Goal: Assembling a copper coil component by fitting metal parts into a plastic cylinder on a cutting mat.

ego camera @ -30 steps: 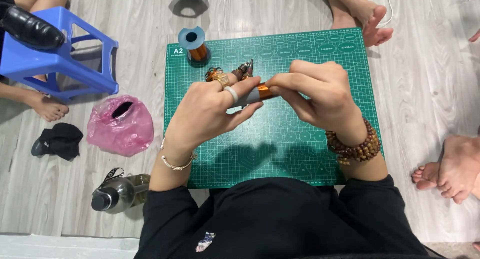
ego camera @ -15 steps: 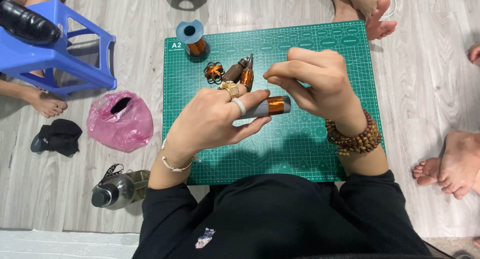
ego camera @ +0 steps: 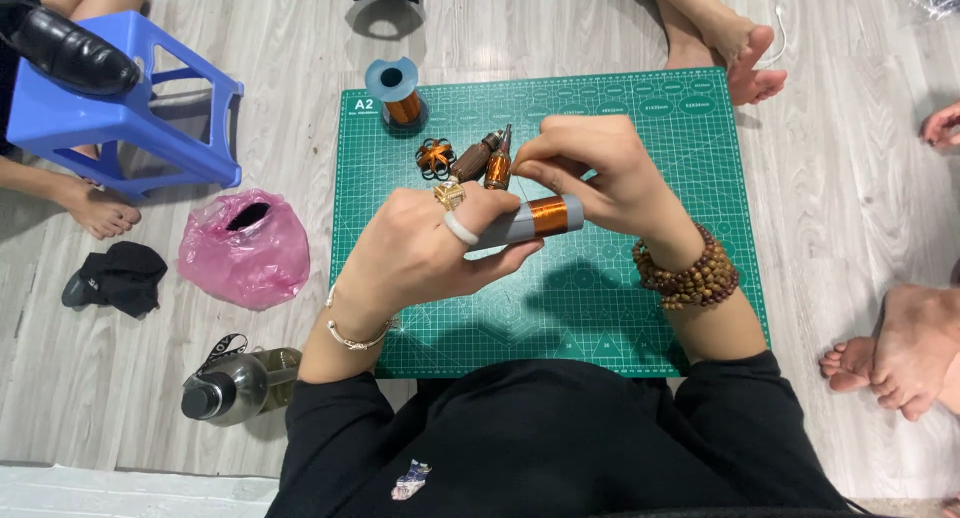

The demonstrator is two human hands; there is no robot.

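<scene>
Both hands have eased apart since half a second back, and more of the grey tube shows between them now. Left hand (ego camera: 420, 253) has its fingers (ego camera: 500, 263) curled snug around the near end of that grey tube with the copper coil (ego camera: 535, 218), ring and all, gripping it level above the green cutting mat (ego camera: 620, 308). Right hand (ego camera: 600, 173) sits at the tube's far end, at about two o'clock from the left, its fingers (ego camera: 545, 158) pinched narrow just above the copper winding; whether they hold a strand of wire is too fine to tell. A wooden bead bracelet (ego camera: 690, 273) wraps the right wrist, a thin metal bangle (ego camera: 355, 333) the left.

Moving outward: at twelve o'clock from the hands, lying on the mat, two small wound coils (ego camera: 487, 160) side by side, and just left of them a small copper-wound ring piece (ego camera: 435, 156). Further up at eleven o'clock, on the mat's top corner, stands a blue spool of copper wire (ego camera: 397, 93).

Off the mat, on the wooden floor (ego camera: 850, 178): a pink plastic bag (ego camera: 245, 248) at nine o'clock, a black cloth (ego camera: 115, 278) beyond it, a blue plastic stool (ego camera: 110, 118) at ten o'clock with a black shoe (ego camera: 70, 48) on top, and a bottle (ego camera: 235, 383) at seven o'clock. Other people's bare feet (ego camera: 735, 48) rest at one o'clock and at four o'clock.
</scene>
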